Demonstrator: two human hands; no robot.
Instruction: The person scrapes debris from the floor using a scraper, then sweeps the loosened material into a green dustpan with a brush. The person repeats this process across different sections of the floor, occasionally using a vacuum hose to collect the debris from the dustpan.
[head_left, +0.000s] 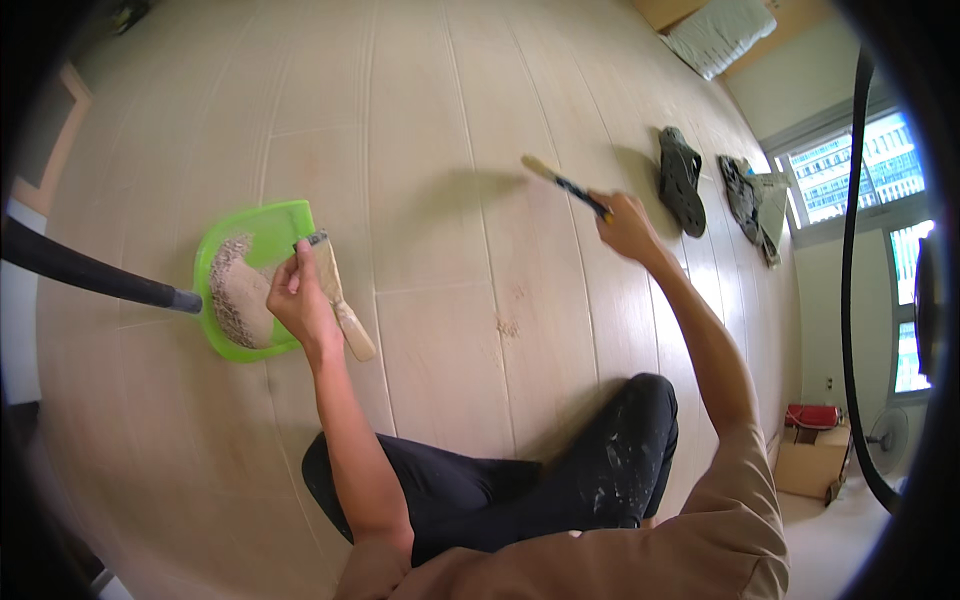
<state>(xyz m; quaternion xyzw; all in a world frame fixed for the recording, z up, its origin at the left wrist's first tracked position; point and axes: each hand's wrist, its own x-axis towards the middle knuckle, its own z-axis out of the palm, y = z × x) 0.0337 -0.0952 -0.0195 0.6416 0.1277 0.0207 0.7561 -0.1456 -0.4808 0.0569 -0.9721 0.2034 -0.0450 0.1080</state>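
My left hand (304, 300) is over the right side of a green dustpan (296, 214), with a small dark grey piece (312, 241) pinched at its fingertips. I cannot tell whether that piece is part of the putty knife beside it. This putty knife (355, 330), with a pale, coated blade and a light handle, lies along the dustpan's right edge, partly behind my hand. Beige dust and crumbs (244, 289) are heaped in the pan. My right hand (626, 225) grips a paintbrush (566, 187) by its dark handle, pale bristles pointing up and left, above the tiled floor.
Crumbs (508, 328) dot the floor tiles (427, 337) before my folded legs. The dustpan's black pole (97, 266) extends left. Dark clogs (681, 184) lie at the right. A cardboard box (810, 469) carries a red case (812, 416), near a fan (889, 439).
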